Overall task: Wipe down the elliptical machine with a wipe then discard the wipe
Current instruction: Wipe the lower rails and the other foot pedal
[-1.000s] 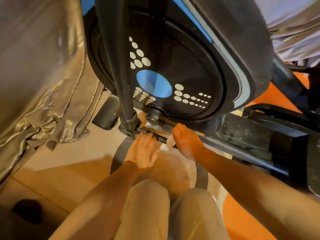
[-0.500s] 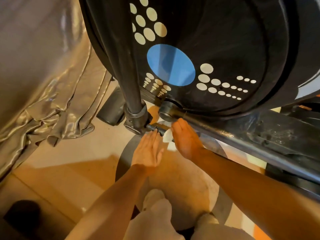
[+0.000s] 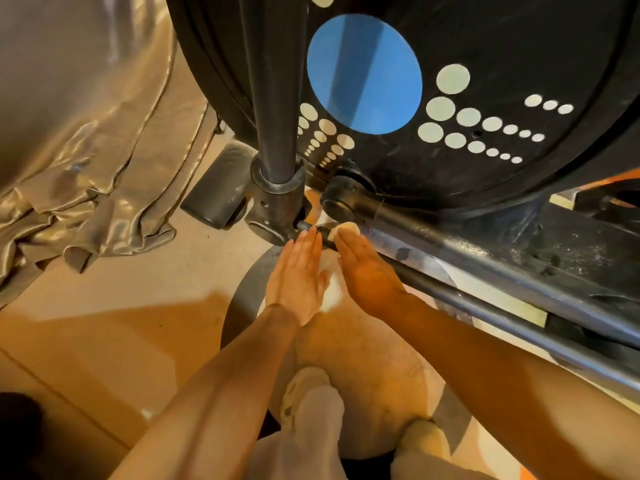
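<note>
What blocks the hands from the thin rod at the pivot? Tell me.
Nothing visible. The left hand and right hand flank the thin rod, fingertips at it, with the wipe under the right hand's fingertips.

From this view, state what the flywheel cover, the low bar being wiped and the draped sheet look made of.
Flywheel cover: seemingly hard black plastic, semi-gloss, with printed dots. Low bar: likely painted metal, dark, with a bright highlight and scuffs. Draped sheet: glossy, satin-like fabric in soft shiny folds.
</note>
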### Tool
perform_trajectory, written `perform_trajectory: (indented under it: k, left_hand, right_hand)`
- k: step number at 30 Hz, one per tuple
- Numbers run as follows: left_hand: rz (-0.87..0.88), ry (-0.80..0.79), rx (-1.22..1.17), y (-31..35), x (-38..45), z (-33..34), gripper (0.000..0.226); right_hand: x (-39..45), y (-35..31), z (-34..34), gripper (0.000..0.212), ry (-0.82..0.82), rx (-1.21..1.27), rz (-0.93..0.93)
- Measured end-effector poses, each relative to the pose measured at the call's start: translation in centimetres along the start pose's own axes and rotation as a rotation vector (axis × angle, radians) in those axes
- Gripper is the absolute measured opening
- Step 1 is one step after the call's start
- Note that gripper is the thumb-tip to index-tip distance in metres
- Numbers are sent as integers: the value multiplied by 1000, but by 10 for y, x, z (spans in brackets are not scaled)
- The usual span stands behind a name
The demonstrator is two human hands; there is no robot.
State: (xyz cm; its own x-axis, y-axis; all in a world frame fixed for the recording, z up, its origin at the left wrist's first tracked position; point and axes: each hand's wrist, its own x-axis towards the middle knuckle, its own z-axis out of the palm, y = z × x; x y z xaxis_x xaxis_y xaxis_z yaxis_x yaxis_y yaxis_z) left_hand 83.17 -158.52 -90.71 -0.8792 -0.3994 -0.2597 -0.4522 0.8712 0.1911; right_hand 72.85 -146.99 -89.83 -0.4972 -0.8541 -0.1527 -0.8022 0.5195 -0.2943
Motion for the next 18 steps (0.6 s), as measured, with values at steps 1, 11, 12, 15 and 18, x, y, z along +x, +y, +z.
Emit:
perform_trajectory:
  k: [1,11,12,15,18]
  left_hand:
    - [-22,-9,-46,-1,1,1,65]
    - [-85,-133,114,8,4,-12,64]
    - [-111,-132,91,8,4,-14,62]
    - [-116,-154,156,13,5,-19,60]
    - [-94,-164,266,9,4,-17,60]
  right_hand:
    - [-2,1,4,59,38,-16,-9]
    - [11,1,-12,38,15,61,35]
    - [14,1,-14,37,-9,41,28]
    - [17,10,-19,39,31,89,-1]
    - [17,11,-18,41,53,56,-14]
